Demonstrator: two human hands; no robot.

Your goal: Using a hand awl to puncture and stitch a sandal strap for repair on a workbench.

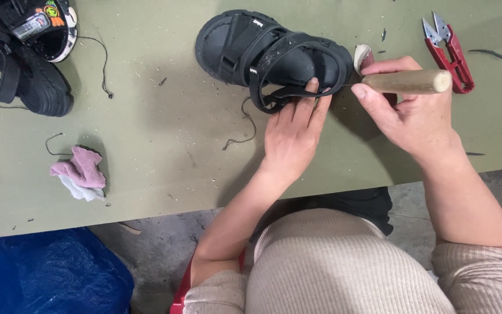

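Head view: person seated at an olive-green table [164, 157], both bare hands up at a black sandal [268, 52] lying near the table's far edge, about mid-width. Left hand [291, 136] lies flat, fingers [309, 99] pressed down on a loose strap at the sandal's near side, pinning it rather than closing around it. Right hand [408, 116] is closed tight around a wooden handle [413, 81], the tool pointing left so its tip meets the sandal's right end; the tip itself is too small to make out. A small scrap of white-and-red material [362, 56] sits just behind the right thumb, touching the sandal's end. Red thread snips [449, 53] lie by the far right corner, just beyond the handle's butt. More black sandals [21, 55] are piled at the far left corner. A pink-and-white rag [81, 173] rests toward the near left edge, with loose black threads [240, 125] and bits of trimmings scattered over the table. Blue plastic bag [47, 273] sits on the floor below the near edge, left of the person's beige sweater [344, 261].
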